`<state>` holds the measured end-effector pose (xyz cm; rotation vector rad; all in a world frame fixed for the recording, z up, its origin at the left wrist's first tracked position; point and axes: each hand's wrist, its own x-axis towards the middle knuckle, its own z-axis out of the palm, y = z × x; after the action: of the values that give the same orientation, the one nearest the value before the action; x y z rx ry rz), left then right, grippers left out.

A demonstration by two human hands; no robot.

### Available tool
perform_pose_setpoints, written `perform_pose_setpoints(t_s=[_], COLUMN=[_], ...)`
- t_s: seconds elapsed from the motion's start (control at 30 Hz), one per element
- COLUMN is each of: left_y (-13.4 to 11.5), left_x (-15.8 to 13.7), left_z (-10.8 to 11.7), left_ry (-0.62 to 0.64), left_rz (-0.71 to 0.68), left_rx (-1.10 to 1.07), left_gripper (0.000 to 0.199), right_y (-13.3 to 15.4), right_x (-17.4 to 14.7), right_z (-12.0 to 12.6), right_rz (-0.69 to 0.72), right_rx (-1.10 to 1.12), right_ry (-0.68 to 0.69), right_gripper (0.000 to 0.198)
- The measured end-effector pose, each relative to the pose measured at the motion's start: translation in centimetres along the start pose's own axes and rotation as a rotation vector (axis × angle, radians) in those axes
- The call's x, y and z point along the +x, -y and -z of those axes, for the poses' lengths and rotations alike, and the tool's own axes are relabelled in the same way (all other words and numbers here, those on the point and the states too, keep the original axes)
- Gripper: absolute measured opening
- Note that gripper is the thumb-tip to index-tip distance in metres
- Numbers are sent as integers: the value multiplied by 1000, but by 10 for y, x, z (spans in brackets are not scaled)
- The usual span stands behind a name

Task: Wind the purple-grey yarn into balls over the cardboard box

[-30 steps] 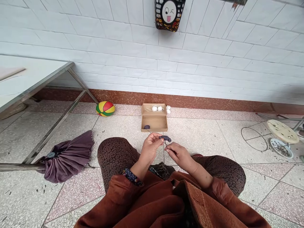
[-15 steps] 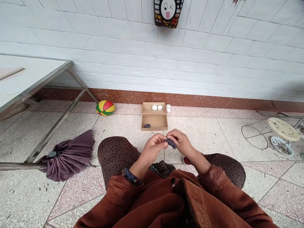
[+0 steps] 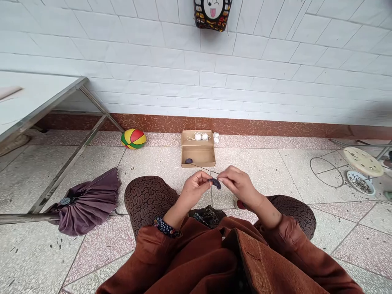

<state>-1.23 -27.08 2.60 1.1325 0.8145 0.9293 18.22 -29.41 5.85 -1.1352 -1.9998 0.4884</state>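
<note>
Between the thumb and fingers of my left hand (image 3: 194, 188) I pinch a small dark knitted piece (image 3: 217, 184), which hangs free at its right end. My right hand (image 3: 240, 185) is closed in a pinch just right of the piece, where a dark yarn strand (image 3: 203, 168) runs up to its fingertips. Whether a thin tool is also in those fingers I cannot make out. The strand comes from a dark yarn ball (image 3: 188, 161) in the near left corner of an open cardboard box (image 3: 200, 156) on the floor.
White yarn balls (image 3: 201, 136) lie in the box lid, with more beside it. A colourful ball (image 3: 134, 139) and a folded purple umbrella (image 3: 88, 204) are left, near a metal-legged table (image 3: 39, 94). At right stand a stool (image 3: 363, 161) and a bowl (image 3: 360, 183). A black basket (image 3: 212, 16) hangs on the wall.
My right hand has drawn slightly away from the left, and the knitted piece shows more openly between them. The yarn strand now stretches taut further right, to the right fingertips.
</note>
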Motion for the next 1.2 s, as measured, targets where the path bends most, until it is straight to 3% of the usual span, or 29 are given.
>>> perform_pose_setpoints(t_s=[0.07,0.13,0.27,0.33,0.43,0.57,0.67,0.73,0.9,1.03,1.1,1.2], left_y=[-4,-5,2,7,13,12,7,3,5,12,14,12], left_x=[-3,-5,-2,2,4,1,-5,-8,-6,2,3,2], left_z=[-3,-6,-6,-2,6,8,1,-4,-6,2,5,8], left_ry=[94,104,-105,-200,-233,-90,115,155,-84,-265,-289,-209], left_rz=[32,44,-7,-33,-57,-75,-3,38,48,0,-33,-49], left_rx=[-34,-122,-281,-240,-37,162,31,-120,-394,-337,-226,-68], left_gripper=[20,21,22,20,18,16,19,22,22,23,21,20], right_y=[-9,-17,-18,-11,1,1,-10,-17,-21,-8,-1,5], right_x=[9,9,-13,-25,-30,-14,-3,-3,-25,-38,-36,-22], right_z=[-1,-11,-43,-51,-45,-18,-11,-18,-51,-54,-44,-24], right_rz=[-34,-70,-101,-77,0,17,-37,-83,-119,-48,1,28], right_rx=[1,6,-2,-12,-10,32,12,3,3,-20,-28,-12], right_ry=[-53,-71,1,67,124,-4,-95,-117,-47,75,112,77], right_gripper=[14,13,16,18,18,15,15,16,18,20,21,20])
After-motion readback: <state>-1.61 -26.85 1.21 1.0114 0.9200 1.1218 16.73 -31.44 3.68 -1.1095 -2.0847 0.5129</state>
